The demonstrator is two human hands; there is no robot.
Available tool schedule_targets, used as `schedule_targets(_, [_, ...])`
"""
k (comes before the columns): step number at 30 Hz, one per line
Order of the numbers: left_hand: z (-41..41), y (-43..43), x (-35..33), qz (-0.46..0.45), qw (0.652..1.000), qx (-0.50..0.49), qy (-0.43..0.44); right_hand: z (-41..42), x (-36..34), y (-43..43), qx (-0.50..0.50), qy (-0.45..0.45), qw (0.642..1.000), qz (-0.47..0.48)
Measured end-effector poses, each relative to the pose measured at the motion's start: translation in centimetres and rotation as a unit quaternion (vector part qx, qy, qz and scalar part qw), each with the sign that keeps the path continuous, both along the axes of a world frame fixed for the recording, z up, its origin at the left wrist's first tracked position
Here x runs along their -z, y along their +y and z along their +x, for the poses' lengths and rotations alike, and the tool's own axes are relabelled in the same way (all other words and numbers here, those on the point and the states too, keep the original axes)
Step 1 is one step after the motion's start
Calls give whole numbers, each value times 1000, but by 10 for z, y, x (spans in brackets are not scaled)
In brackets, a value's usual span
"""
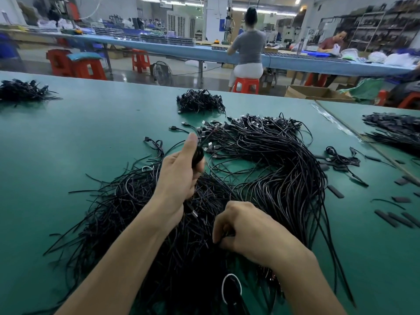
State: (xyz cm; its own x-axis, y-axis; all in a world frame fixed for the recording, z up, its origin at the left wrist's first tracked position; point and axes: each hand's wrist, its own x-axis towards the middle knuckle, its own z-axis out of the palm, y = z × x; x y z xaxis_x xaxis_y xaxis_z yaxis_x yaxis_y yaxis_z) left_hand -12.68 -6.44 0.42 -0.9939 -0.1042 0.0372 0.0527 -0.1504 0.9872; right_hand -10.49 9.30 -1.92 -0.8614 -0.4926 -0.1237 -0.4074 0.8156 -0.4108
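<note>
A big loose heap of thin black USB cables (268, 169) lies spread across the green table (75, 142) in front of me. My left hand (181, 171) is raised over the heap, its fingers curled round a coiled black cable (198, 155), thumb pointing up. My right hand (245, 228) sits lower and nearer, fingers curled and pinching a black cable end against the heap. A short USB plug (194, 213) hangs below my left wrist.
Smaller cable bundles lie at the far middle (200, 102), far left (20, 90) and right (393, 130). Flat black strips (395, 218) are scattered at the right. A white tie loop (229, 289) lies near the front edge. People sit at a blue bench (181, 47) behind.
</note>
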Motion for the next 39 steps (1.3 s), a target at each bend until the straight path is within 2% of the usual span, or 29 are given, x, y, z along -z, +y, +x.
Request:
schedule_targets(7, [0,3,0,9,1000,11,4,-4,-3,8,3,2,998,-62])
schedule_targets(13, [-2,1,0,42,998,-23,36,-7,-10,18,47,-29,971,-234])
schedule_targets(15, [-1,0,-1,53,997,-16,52,-8,-14,20,92,-21,940,-328])
schedule_targets(17, [1,2,-2,60,996,1,62,-8,-18,20,130,-54,877,-460])
schedule_targets(19, [3,4,-3,71,995,13,66,-7,-21,20,153,-74,829,-533])
schedule_targets(21, [5,5,-4,81,994,15,68,-7,-19,21,177,-42,836,-517])
schedule_targets(23, [6,6,-6,93,993,10,74,-9,-14,21,199,-28,867,-455])
schedule_targets(26, [6,5,-9,106,991,-1,84,-7,-4,12,186,-56,907,-373])
schedule_targets(29, [6,5,-9,103,991,-1,79,-7,5,6,180,-51,919,-347])
schedule_targets(32, [7,4,-8,100,992,10,73,-8,2,7,186,12,925,-330])
schedule_targets(34, [7,6,-7,94,993,30,70,-9,-4,8,207,51,887,-409])
schedule_targets(37, [10,11,-6,44,992,89,80,-5,-18,4,226,69,795,-559])
schedule_targets(38, [12,12,-6,21,990,113,84,-2,-22,4,223,71,779,-582])
schedule_targets(39, [13,14,-6,1,987,136,86,0,-25,4,212,77,780,-583])
